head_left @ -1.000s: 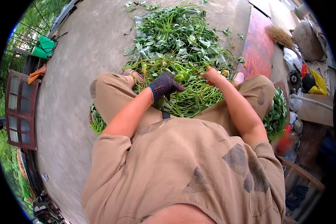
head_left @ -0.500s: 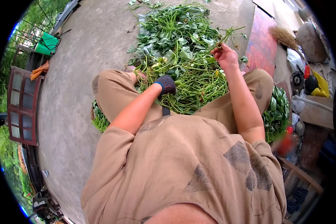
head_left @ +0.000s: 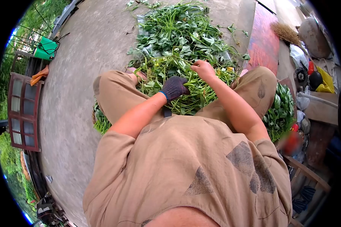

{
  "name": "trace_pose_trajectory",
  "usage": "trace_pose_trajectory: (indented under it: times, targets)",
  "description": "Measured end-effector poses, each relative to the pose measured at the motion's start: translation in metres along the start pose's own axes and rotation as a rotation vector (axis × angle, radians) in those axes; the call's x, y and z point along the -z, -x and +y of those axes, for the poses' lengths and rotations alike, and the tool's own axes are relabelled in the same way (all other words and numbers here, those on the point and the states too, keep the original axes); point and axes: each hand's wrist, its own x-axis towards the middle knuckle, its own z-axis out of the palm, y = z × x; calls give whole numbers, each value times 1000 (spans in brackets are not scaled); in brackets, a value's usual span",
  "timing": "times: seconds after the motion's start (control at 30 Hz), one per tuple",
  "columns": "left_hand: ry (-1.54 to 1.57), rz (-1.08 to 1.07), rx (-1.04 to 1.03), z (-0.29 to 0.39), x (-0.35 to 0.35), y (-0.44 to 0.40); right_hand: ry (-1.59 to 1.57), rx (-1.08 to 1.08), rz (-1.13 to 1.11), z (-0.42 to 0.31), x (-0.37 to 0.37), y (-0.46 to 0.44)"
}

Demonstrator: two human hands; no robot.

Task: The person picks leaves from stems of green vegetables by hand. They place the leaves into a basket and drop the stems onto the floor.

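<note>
A heap of leafy green vines (head_left: 178, 38), with long stems and pointed leaves, lies on the ground between my bent legs. My left hand (head_left: 174, 89), in a dark knitted glove with a blue cuff, is closed around several green stems (head_left: 193, 84) low over the near part of the heap. Bare and pinched, my right hand (head_left: 203, 70) is just beyond it and to the right. Its thumb and finger meet at a thin vine stem among the leaves, partly hidden by the fingers.
Bundled greens lie outside both knees, the larger bunch (head_left: 279, 111) at right. A reddish board (head_left: 263, 34), a straw broom (head_left: 285, 33) and a yellow bag (head_left: 325, 80) are at right. Along the left stand a wooden window frame (head_left: 24, 111) and a green container (head_left: 46, 48).
My right hand has come in from the heap's right side toward the middle, close to my left hand. The gloved left hand has shifted slightly right and turned.
</note>
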Motion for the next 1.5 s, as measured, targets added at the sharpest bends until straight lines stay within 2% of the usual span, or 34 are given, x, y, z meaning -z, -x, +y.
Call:
trace_pose_trajectory:
  times: [0.03,0.17,0.27,0.3,0.33,0.37,0.4,0.43,0.47,0.53,0.57,0.63,0.67,0.7,0.73,0.8,0.87,0.97,1.0,1.07,1.1,1.13,1.17,1.2,1.27,1.37,1.5]
  targets:
    - [-33,8,-71,3,-3,0,24,5,-27,3,-7,-2]
    - [-155,-133,-118,27,-2,5,89,-8,-224,19,-20,-11]
    - [-148,-79,-134,16,-6,-3,65,13,-172,23,-23,-22]
    - [-76,60,-107,21,10,0,60,12,-161,19,-18,-21]
    - [61,224,31,21,26,-2,-73,-4,-225,19,-14,-25]
    - [199,451,67,16,40,-4,-55,-18,-218,22,-9,-25]
    - [481,578,133,-2,47,-12,-38,-31,-208,9,6,-16]
    - [494,646,239,-1,67,-12,-31,83,-180,10,9,-18]
    - [177,688,209,-18,78,-16,-122,87,-203,7,14,-15]
    - [91,600,166,-31,84,-20,-302,102,-252,-7,33,-5]
    - [82,483,161,-35,81,-22,-399,135,-230,-13,39,0]
    - [61,244,145,-41,72,-29,-359,129,-232,-14,51,1]
    - [-111,243,62,-44,62,-34,-339,123,-229,-11,57,1]
    - [32,231,132,-36,60,-37,-137,233,-155,-2,55,-1]
    - [174,217,202,-22,61,-38,-92,251,-124,-6,60,4]
    - [277,178,197,10,73,-41,-2,292,-68,-19,62,16]
    - [402,122,226,44,90,-41,90,341,101,-24,64,20]
    - [-85,289,-20,31,111,-57,251,405,252,-26,83,23]
    - [6,270,23,26,121,-63,307,404,300,-22,85,20]
    - [-168,313,-8,32,145,-66,423,398,395,-12,92,13]
    - [64,339,63,34,164,-61,455,228,385,-7,108,17]
    - [293,358,135,35,186,-51,345,106,439,24,116,2]
    - [378,424,233,40,213,-41,209,21,471,40,131,-6]
    - [467,493,334,40,237,-31,104,146,558,58,144,-14]
    - [656,595,425,14,276,-23,-281,-53,343,50,167,-8]
    - [849,626,321,13,321,-12,-598,-41,251,58,148,-5]
    - [976,669,103,17,356,-16,-668,-27,299,38,139,12]
